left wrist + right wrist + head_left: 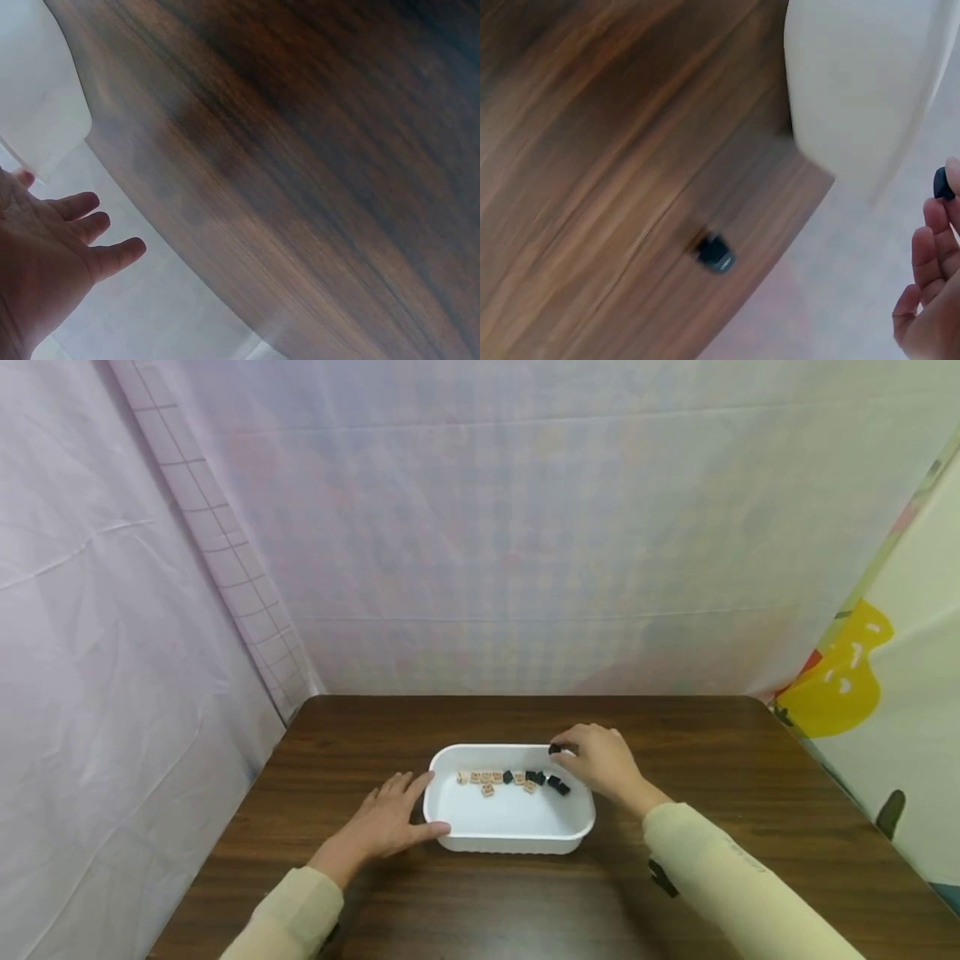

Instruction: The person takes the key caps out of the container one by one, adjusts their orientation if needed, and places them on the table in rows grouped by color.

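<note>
In the head view my left hand [387, 816] is at the left end of a white plastic tub [510, 845], its straight thumb and index finger touching the rim. The left wrist view shows that hand [45, 259] with its fingers spread. Over the tub's far right corner, my right hand [603, 762] pinches a small black block [555, 748] between thumb and fingertips. The block [943, 184] also shows at the edge of the right wrist view. Inside the tub, several small tan blocks [487, 790] and black blocks [558, 785] lie in a loose row.
A single black piece [715, 253] lies on the brown wood-grain table [622, 172] beyond the tub in the right wrist view. Pale curtains [525, 527] hang behind the table and to the left. A printed cloth with a yellow shape [836, 685] hangs at the right.
</note>
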{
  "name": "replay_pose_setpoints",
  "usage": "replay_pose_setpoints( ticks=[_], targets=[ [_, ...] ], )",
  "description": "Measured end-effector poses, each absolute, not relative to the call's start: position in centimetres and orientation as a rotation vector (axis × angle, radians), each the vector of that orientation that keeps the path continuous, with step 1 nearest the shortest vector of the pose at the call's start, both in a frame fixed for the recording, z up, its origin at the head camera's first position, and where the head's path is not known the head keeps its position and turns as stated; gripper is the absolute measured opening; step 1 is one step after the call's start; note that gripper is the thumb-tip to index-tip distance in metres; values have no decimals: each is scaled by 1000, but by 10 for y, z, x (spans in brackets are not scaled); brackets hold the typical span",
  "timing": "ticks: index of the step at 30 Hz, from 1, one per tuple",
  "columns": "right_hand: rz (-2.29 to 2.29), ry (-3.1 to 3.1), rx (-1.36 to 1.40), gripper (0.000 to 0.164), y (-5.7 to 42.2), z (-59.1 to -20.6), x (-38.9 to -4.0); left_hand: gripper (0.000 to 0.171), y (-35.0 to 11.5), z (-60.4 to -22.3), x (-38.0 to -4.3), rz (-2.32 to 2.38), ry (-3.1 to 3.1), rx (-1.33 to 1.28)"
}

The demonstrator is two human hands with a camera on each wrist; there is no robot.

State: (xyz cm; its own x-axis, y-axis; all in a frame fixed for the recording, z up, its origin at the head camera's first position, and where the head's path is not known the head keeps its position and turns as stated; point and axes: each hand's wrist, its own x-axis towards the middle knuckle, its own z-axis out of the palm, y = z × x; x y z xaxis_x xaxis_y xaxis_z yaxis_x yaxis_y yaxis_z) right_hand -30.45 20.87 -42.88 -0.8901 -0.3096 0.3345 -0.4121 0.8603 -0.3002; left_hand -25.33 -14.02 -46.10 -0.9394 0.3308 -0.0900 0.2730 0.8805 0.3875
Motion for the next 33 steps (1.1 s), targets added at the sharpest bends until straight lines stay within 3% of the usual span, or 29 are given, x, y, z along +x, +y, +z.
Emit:
replay_pose_setpoints(
  ticks=[16, 33],
  targets=[
    [851, -2822, 254, 29, 298, -434, -299, 99, -140, -459, -253, 567, 2891, 475],
    [814, -3022, 301, 28, 335, -465, -291, 96, -139, -460, -253, 566, 2877, 450]
  ],
)
